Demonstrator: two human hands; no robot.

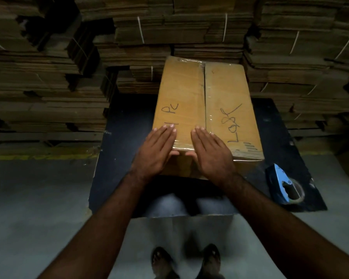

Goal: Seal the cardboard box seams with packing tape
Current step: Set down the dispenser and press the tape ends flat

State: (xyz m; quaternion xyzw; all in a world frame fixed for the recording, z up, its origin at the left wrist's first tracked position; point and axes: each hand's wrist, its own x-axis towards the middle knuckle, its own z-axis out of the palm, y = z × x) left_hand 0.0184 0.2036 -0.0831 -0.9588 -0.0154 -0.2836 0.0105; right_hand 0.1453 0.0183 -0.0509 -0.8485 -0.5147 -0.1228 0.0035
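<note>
A brown cardboard box [226, 93] with black handwriting lies on a dark table [125, 141]. Clear tape runs along its centre seam and over its near edge. My left hand [155, 152] lies flat on the box's near edge, left of the seam, fingers together. My right hand [210, 152] lies flat beside it, just left of the seam at the near edge. Both thumbs hang over the front face. A blue tape dispenser [284, 184] with a roll of tape rests on the table to the right of the box, apart from both hands.
Tall stacks of flattened cardboard [48, 77] tied with white string fill the background and both sides. The grey floor [38, 198] spreads around the table. My feet in sandals [185, 262] stand below the table's near edge.
</note>
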